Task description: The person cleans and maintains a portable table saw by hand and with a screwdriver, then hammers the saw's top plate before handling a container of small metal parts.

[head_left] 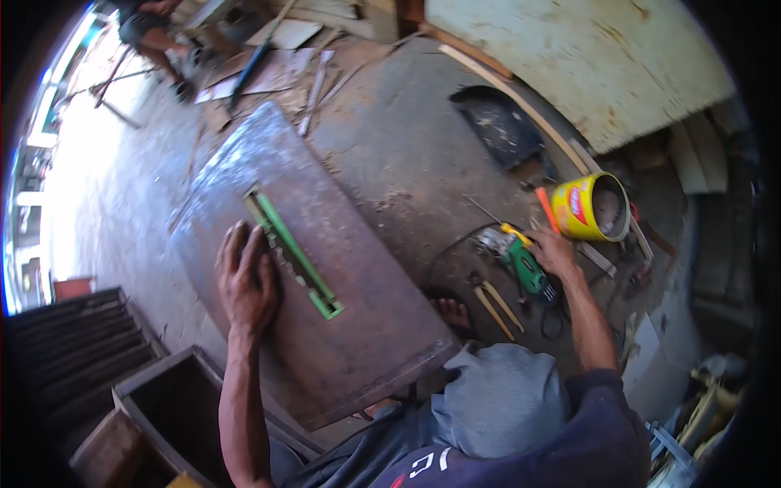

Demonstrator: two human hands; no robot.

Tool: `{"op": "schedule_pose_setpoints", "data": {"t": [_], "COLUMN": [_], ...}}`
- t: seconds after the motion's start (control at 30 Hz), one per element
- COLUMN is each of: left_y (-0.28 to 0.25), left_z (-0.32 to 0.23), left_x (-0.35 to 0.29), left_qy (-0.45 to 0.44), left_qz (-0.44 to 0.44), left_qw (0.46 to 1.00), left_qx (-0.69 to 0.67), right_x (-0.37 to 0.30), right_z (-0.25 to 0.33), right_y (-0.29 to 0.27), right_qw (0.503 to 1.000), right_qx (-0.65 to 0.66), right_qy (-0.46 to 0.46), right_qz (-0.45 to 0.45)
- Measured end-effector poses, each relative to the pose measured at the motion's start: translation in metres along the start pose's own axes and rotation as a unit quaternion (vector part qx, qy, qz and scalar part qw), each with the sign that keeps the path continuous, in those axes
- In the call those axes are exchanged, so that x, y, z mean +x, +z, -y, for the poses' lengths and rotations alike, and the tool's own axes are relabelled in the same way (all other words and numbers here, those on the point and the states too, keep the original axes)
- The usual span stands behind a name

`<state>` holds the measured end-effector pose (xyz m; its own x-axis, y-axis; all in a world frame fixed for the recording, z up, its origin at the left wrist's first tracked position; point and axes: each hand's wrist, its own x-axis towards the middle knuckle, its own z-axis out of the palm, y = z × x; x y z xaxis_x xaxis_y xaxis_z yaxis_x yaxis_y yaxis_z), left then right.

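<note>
My left hand (pixel 246 281) rests on a brown, worn board-like surface (pixel 366 325), palm down with its fingers stretched out. Beside its fingertips is a long narrow piece with a green edge (pixel 301 260) and a dark, jagged middle; I cannot tell if it lies on the surface or is set into it. Out to the right, my right hand (pixel 555 254) reaches low and its fingers close on the yellow handle of a screwdriver (pixel 516 233). The screwdriver's thin shaft points away to the left. Just under it, a green power tool (pixel 527 270) lies on the floor.
Pincers with yellow handles (pixel 494 307) lie near my foot (pixel 452 312). A yellow bucket (pixel 576 207) stands right of my hand, a black dustpan-like scoop (pixel 498 126) beyond. Wooden strips and scraps litter the floor. Another person (pixel 150 37) is far left; an open wooden box (pixel 175 398) is near left.
</note>
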<state>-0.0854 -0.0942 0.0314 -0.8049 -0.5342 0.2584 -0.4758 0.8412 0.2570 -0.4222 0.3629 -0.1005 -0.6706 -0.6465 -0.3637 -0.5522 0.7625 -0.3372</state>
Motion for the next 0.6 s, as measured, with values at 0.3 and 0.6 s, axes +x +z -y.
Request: {"op": "schedule_pose_setpoints", "data": {"t": [0.3,0.6], "left_y": [-0.006,-0.006], "left_z": [0.006,0.006], "left_x": [-0.003,-0.007], "left_qy": [0.004,0.008], "left_qz": [-0.032,-0.039], "left_qw": [0.999,0.999], "left_qx": [0.003,-0.002], "right_x": [0.036,0.043], "right_z": [-0.006,0.016], "right_y": [0.001,-0.037], "right_qw": [0.99,0.979], "right_qx": [0.003,0.067], "right_qy": [-0.112,0.019], "right_qz": [0.088,0.193]}}
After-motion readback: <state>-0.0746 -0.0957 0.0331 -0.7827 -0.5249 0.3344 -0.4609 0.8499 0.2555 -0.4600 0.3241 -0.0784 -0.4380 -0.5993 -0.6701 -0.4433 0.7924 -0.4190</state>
